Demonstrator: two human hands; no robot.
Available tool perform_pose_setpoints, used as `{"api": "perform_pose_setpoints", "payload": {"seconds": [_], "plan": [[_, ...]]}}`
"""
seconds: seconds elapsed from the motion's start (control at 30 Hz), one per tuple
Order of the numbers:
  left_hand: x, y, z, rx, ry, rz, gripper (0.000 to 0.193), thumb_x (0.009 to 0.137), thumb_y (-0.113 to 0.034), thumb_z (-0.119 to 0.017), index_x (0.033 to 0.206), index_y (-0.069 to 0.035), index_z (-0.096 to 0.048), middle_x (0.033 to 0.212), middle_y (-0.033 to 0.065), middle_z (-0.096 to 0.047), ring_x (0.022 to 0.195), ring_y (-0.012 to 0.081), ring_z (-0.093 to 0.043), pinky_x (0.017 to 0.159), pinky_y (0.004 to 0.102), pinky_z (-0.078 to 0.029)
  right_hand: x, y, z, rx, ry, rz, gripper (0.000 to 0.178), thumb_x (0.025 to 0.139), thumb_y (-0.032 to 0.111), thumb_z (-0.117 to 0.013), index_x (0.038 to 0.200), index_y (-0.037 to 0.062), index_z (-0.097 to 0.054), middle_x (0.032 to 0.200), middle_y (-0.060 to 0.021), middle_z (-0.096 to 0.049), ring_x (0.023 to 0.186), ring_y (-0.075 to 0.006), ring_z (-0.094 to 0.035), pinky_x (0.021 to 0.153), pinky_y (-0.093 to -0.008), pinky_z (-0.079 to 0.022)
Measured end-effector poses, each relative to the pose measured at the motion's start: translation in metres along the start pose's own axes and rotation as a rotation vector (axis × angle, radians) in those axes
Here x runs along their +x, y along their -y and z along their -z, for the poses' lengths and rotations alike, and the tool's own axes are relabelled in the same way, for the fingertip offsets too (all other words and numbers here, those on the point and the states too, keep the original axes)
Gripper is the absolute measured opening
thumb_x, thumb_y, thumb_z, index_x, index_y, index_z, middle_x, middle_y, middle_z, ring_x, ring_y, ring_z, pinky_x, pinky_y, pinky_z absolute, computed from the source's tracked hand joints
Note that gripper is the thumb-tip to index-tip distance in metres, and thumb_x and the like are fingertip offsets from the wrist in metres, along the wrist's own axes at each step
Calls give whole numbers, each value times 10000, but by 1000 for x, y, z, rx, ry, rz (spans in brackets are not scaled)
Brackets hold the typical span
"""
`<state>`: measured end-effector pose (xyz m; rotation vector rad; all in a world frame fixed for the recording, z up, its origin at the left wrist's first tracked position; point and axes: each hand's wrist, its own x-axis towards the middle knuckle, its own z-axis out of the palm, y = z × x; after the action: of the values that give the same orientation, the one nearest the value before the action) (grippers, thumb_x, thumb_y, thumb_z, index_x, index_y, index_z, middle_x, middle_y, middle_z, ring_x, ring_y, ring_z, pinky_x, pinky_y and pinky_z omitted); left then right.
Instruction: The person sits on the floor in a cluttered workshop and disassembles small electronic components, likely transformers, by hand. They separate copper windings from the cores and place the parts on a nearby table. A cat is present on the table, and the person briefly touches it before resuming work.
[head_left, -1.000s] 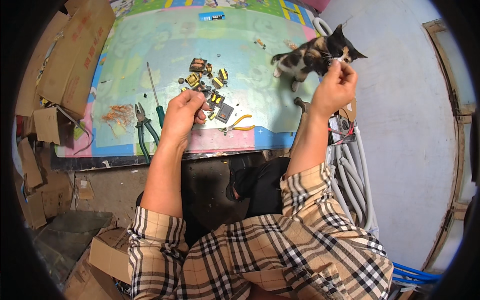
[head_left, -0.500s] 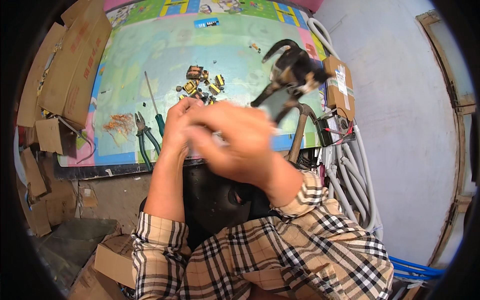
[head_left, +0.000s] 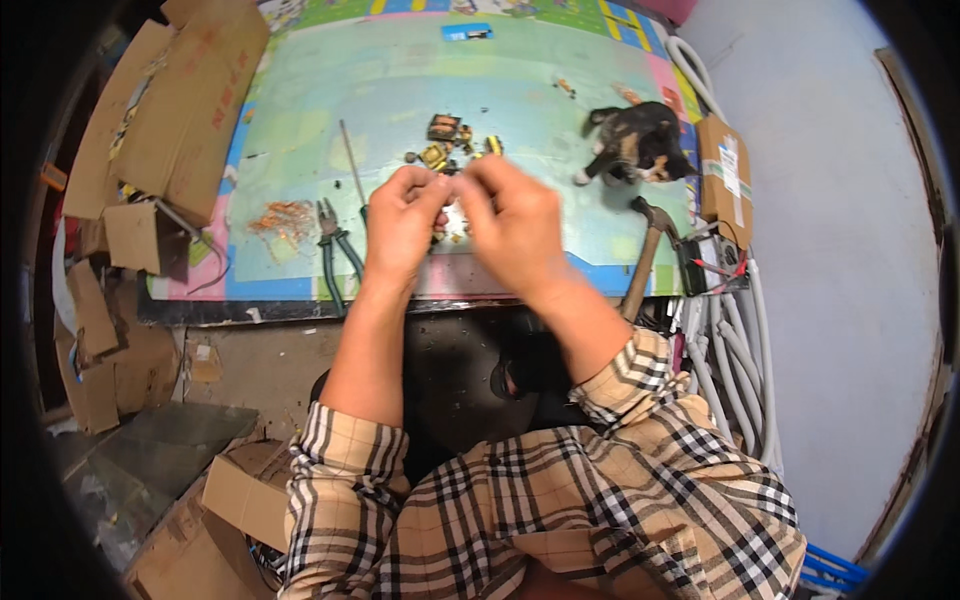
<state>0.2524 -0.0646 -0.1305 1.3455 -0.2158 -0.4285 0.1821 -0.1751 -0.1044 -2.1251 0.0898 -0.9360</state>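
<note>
Over the near part of the table my left hand is closed, its thumb and fingertips pinched together. My right hand, slightly blurred, is curled with its fingertips close to the left ones. What they pinch is too small and covered to make out. Just beyond them lie small transformer parts: a copper-wound coil, a yellow-taped core and several dark fragments, partly hidden by my hands. Green-handled pliers and a screwdriver lie left of my left hand, near a tangle of copper wire.
A black-and-orange cat is on the table's right side, beyond a hammer. A taped carton and grey hoses line the right edge. Large cardboard boxes stand at left. A blue card lies far back.
My right hand has come from a blurred position across the left wrist to fingertip level with my left hand. The cat, striding before, now sits low with its head down. The whole view has shifted.
</note>
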Motion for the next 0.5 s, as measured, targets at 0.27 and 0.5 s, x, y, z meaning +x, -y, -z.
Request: {"api": "perform_pose_setpoints", "payload": {"seconds": [0.27, 0.5], "plan": [[0, 5, 0, 137, 9, -117, 108, 873, -101, -651, 895, -12, -593, 752, 4, -594, 611, 73, -510, 559, 220, -420, 11, -23, 10, 70, 94, -232, 142, 878, 112, -607, 966, 6, -643, 729, -56, -625, 605, -95, -526, 566, -254, -444], [-3, -2, -5, 113, 48, -29, 124, 897, -105, -622, 934, 13, -619, 804, 40, -641, 612, 77, -518, 568, 223, -434, 9, -24, 8, 132, 185, -290, 164, 850, 107, -607, 970, 19, -676, 858, -157, -635, 754, -284, -622, 687, -361, -485]]}}
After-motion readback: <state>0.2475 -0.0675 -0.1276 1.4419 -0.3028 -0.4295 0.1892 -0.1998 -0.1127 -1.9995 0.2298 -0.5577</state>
